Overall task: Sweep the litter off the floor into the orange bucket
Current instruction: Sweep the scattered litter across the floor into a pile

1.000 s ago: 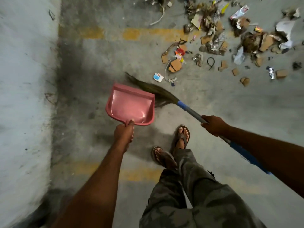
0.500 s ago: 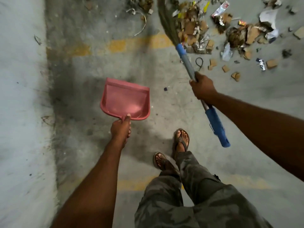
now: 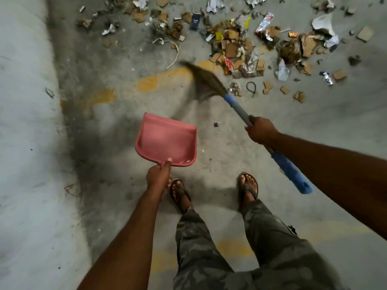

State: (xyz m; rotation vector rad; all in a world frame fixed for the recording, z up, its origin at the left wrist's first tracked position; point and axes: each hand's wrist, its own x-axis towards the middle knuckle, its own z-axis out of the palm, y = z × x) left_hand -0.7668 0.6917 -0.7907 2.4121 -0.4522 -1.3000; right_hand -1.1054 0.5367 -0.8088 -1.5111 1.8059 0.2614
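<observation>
Grey concrete floor [image 3: 314, 130] carries the litter [image 3: 236, 47], light card scraps, foil and paper strewn well ahead of both hands; likely easy to push, prone to scatter. The pink dustpan [image 3: 167, 143] sits empty in the left hand [image 3: 158, 177], fingers closed on its handle. The right hand [image 3: 260, 130] grips the broom [image 3: 236, 107] mid-shaft, bristles just short of the litter. No bucket shows.

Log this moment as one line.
left hand: holds empty pink plastic dustpan | right hand: grips blue-handled grass broom | scattered cardboard-and-wrapper litter: unswept
</observation>
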